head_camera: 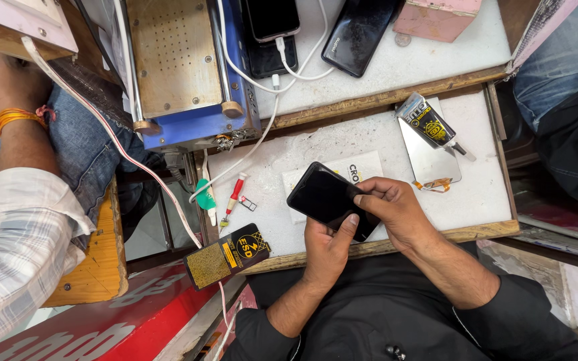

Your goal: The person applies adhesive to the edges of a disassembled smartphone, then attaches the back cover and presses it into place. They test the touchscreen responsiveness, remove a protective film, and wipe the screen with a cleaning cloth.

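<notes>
Two of your hands share one black phone (329,199) over the white tray (483,194): your left hand (326,249) cups it underneath, thumb on the glass, while your right hand (396,208) pinches its right edge, fingers closed.

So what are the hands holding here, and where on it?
A black phone, held in both hands: the left hand grips its near bottom edge, thumb on the screen; the right hand grips its right end.
</notes>
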